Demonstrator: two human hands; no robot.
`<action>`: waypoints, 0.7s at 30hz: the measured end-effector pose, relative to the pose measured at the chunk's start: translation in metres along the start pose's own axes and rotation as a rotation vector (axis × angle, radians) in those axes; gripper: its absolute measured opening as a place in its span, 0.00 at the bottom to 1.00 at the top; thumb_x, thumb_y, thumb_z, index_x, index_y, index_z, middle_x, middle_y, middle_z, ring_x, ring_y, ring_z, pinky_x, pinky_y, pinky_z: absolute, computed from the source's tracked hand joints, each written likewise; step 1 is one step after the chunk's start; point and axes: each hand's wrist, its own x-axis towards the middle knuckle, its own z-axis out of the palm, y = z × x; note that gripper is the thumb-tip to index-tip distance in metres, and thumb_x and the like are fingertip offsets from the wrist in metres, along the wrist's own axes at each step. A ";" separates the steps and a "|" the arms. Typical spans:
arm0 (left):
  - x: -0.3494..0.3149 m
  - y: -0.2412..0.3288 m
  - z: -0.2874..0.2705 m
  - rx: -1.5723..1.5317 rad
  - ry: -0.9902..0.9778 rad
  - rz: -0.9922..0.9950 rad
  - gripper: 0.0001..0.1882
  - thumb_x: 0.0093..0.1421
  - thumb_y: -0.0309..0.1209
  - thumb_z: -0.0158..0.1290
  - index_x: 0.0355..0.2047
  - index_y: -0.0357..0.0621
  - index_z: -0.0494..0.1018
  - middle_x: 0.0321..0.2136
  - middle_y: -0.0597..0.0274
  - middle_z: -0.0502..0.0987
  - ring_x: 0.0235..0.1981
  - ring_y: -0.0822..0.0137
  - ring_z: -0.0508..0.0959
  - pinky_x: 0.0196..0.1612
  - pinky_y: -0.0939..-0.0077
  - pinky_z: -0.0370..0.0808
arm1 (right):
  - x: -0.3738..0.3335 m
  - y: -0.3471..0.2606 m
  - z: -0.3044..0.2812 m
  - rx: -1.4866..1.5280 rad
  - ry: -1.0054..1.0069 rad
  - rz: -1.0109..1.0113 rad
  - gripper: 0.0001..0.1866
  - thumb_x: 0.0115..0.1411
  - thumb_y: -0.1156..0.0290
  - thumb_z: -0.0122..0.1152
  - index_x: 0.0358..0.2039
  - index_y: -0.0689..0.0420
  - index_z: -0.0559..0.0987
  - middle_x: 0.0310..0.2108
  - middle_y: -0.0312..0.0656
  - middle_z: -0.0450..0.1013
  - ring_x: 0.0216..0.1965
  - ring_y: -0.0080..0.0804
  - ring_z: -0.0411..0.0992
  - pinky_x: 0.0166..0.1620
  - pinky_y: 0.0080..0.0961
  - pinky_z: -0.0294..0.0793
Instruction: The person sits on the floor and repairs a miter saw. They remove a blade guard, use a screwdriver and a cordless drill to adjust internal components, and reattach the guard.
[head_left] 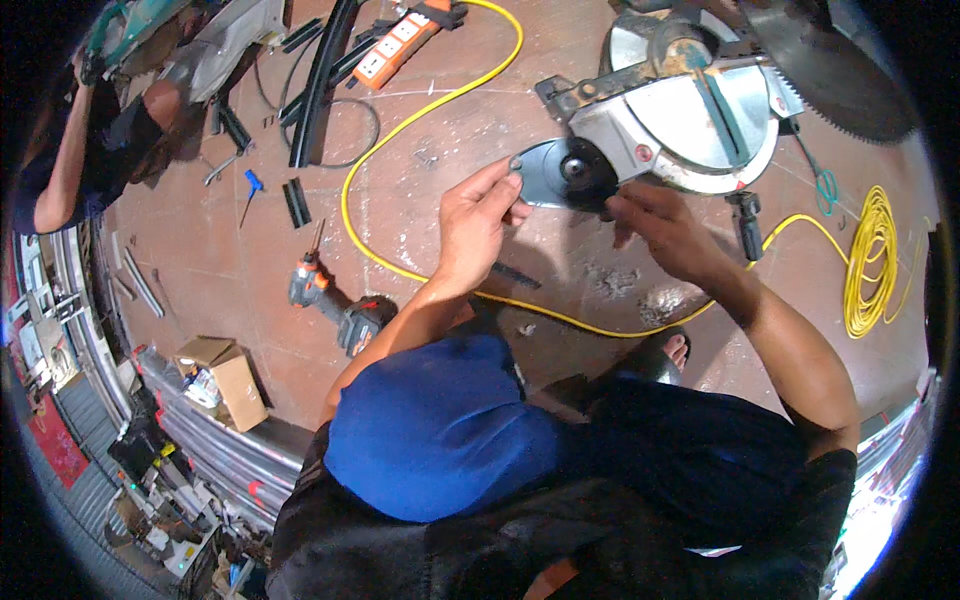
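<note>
Out in front of me, my left hand [475, 222] pinches the edge of a flat grey-blue plate [540, 172] with rounded ends, thumb on top. A dark round part [596, 180] with a pale hub lies against the plate's right side. The closed fingers of my right hand [660, 228] are at this dark part's lower right edge. Whether the two parts are joined I cannot tell. Just beyond them stands a mitre saw [690, 120] with a pale round base. Its large toothed blade [840, 75] shows at the upper right.
A yellow cable [352, 190] winds across the reddish floor to a coil [870, 265] at right. A cordless drill [335, 300] and a cardboard box [235, 385] lie left. An orange power strip [400, 45] lies ahead. Another person's arm [68, 160] shows at upper left.
</note>
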 end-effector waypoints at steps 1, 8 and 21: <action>0.000 0.001 0.001 0.024 0.002 -0.003 0.20 0.73 0.32 0.56 0.59 0.32 0.77 0.34 0.63 0.83 0.30 0.74 0.80 0.33 0.80 0.75 | 0.001 0.002 -0.002 -0.086 0.014 -0.102 0.23 0.74 0.54 0.53 0.39 0.64 0.81 0.30 0.48 0.79 0.32 0.37 0.80 0.41 0.34 0.77; -0.008 0.006 0.018 0.014 -0.039 0.170 0.22 0.67 0.25 0.61 0.61 0.37 0.77 0.32 0.70 0.78 0.32 0.79 0.75 0.34 0.81 0.73 | -0.002 -0.003 -0.004 0.215 -0.018 0.201 0.22 0.76 0.50 0.53 0.40 0.59 0.80 0.32 0.41 0.79 0.38 0.30 0.79 0.44 0.29 0.75; -0.014 0.025 0.038 0.644 -0.387 1.132 0.24 0.51 0.28 0.69 0.50 0.47 0.81 0.34 0.57 0.81 0.33 0.51 0.83 0.36 0.62 0.81 | 0.011 -0.032 0.005 1.108 -0.184 0.360 0.41 0.70 0.31 0.46 0.66 0.52 0.74 0.56 0.44 0.78 0.55 0.38 0.76 0.58 0.43 0.74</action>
